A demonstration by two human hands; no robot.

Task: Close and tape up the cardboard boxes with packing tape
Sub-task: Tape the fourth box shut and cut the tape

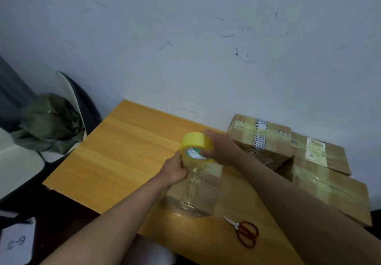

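Small cardboard box (193, 192): sitting on the wooden table near its front-middle, flaps shut, glossy clear tape running down its top and over the near edge.
Yellow tape roll (196, 145): hovering just above the far end of the small box, tilted, its core showing a green-and-white label too blurred to read.
Right hand (221, 148): gripping the tape roll from the right side, fingers curling round its rim.
Left hand (175, 169): curling against the far-left corner of the small box, just under the roll; thumb and fingers seeming to pinch the tape's edge there, though blur making it hard to confirm.
Red-handled scissors (244, 231): lying flat on the table, near the small box's front-right corner, blades pointing up-left, touching neither hand.
Larger cardboard boxes (299, 157): crowding the table's right side, carrying old clear tape, a strip of black-and-white printed tape and a pale shipping label; print not legible.
Wooden table (115, 151): orange-yellow planks, standing against the wall.
Wall (185, 38): pale grey-blue, bearing dark scuff marks.
White chair (68, 108): standing left of the table, holding an olive-green bundle of cloth (47, 122).
Paper tag (16, 242): lying at bottom left, reading "6-3" upside down.
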